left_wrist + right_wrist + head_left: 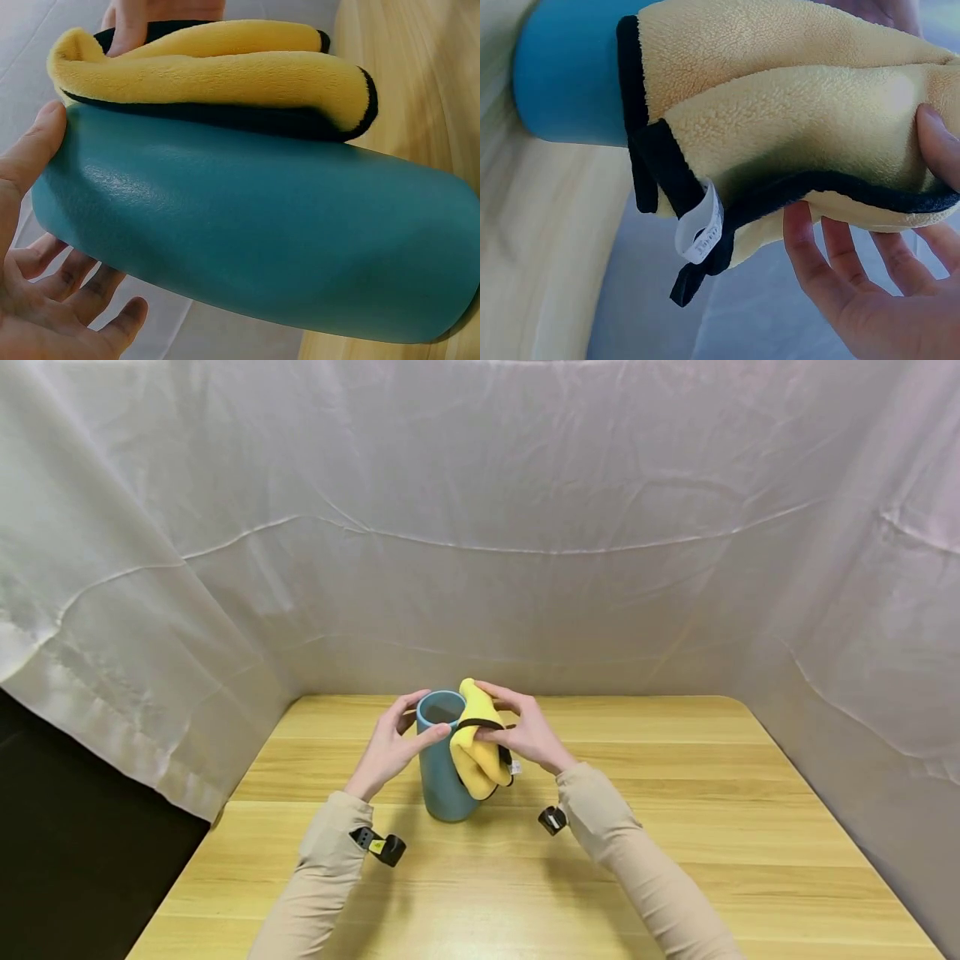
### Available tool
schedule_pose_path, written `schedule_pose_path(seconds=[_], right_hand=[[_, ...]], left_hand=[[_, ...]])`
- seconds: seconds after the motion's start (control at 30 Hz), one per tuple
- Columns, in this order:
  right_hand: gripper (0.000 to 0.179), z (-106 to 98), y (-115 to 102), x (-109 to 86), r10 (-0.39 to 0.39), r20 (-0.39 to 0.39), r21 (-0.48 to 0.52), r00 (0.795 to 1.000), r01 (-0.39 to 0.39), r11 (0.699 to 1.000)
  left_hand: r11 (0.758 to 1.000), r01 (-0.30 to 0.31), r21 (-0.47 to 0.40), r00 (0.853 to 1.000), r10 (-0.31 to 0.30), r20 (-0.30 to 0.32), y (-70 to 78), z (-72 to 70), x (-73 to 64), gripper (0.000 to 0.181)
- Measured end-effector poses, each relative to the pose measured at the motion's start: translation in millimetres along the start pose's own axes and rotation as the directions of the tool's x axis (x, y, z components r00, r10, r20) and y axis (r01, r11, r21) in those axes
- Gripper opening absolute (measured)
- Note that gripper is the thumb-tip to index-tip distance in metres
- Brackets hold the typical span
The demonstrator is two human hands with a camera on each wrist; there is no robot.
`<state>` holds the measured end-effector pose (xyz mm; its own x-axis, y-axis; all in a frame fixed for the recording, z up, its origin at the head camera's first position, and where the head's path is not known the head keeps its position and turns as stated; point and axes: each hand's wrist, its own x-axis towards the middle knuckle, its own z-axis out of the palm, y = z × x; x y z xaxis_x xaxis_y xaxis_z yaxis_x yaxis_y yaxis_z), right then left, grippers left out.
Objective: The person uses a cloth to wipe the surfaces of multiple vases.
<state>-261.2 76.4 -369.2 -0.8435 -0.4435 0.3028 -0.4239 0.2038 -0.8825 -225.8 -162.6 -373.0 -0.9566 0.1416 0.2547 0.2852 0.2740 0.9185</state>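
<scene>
A tall teal vase (444,789) stands upright on the table, its round mouth facing up. My left hand (390,745) holds it near the rim, thumb on the near side and fingers around the left. Against the vase's right side hangs a folded yellow cloth (480,764) with black edging, one fold reaching over the rim. My right hand (531,733) grips this cloth between thumb and fingers. In the right wrist view a white label (701,229) sticks out from the black edge. The vase's inside is mostly dark.
Pale wooden table (675,827) boards run under both arms. Grey-white curtain (525,552) hangs behind and along the sides. A black area (75,827) lies beyond the table's left edge. Each sleeve carries a small black wrist camera (390,850).
</scene>
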Motion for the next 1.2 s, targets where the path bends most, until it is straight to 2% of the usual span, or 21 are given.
schedule_pose_path(seconds=[0.2, 0.4, 0.6, 1.2], right_hand=[[0.073, 3, 7, -3.9, -0.001, -0.003, -0.019, 1.000, 0.001, 1.000], [0.072, 17, 41, -19.7, 0.023, 0.007, -0.033, 1.000, -0.023, 0.999], [0.072, 27, 68, -32.2, 0.103, 0.015, -0.020, 0.995, -0.103, 0.994], [0.072, 27, 71, -33.1, 0.099, 0.003, 0.012, 0.995, -0.099, 0.995]], left_hand=[[1.000, 0.001, 0.002, 1.000, -0.001, 0.001, -0.5, 0.3, 0.2, 0.064], [1.000, 0.007, -0.005, 1.000, -0.007, -0.001, -1.4, 0.6, 0.4, 0.064], [1.000, 0.015, 0.000, 1.000, -0.015, 0.000, -1.3, 0.8, -0.2, 0.065], [1.000, 0.009, -0.002, 1.000, -0.009, 0.004, -1.5, 1.8, 1.1, 0.064]])
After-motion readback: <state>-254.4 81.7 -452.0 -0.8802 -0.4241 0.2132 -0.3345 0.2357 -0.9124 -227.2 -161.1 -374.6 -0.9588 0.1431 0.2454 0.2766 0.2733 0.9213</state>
